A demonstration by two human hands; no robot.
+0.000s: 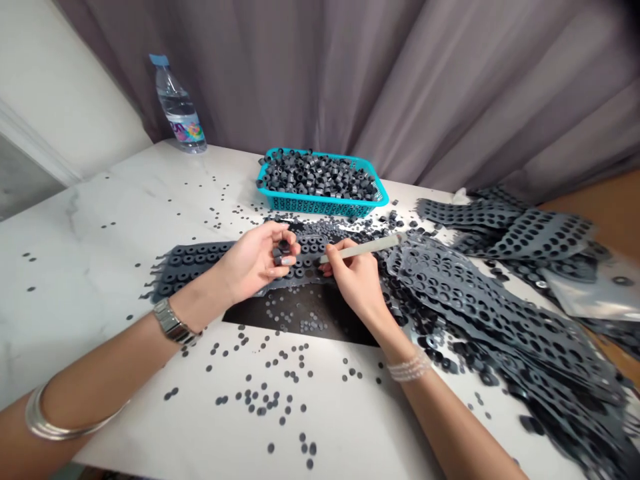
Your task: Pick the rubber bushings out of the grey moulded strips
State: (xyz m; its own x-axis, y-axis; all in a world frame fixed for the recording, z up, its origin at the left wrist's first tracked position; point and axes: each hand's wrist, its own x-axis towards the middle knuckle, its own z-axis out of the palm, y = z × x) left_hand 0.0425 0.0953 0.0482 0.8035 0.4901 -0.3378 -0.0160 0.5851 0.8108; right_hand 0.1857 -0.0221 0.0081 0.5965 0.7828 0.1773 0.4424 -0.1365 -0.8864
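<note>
The left hand (255, 261) and right hand (356, 283) work close together but apart, both just above a grey rubber strip (200, 270) studded with rows of small rings. The left hand's curled fingers hold a small clump of dark rubber pieces (280, 253) near their tips, though how firmly is hard to tell. The right hand pinches a pale stick (367, 249) like a pen, low on its shaft, with the far end tilting up and away. That short grip suits fine, controlled work, while the left hand keeps the small pieces gathered close to the stick's lower end, so neither hand has to reach far. Below the hands, toward the body, a black mat (300, 321) carries loose dark discs (310, 325), and more discs (260, 397) lie scattered on the white table (80, 227). Beyond the hands sits a teal basket (320, 207) heaped with rubber rings (315, 177). Right of the right hand spreads a pile of punched grey sheets (500, 320).
</note>
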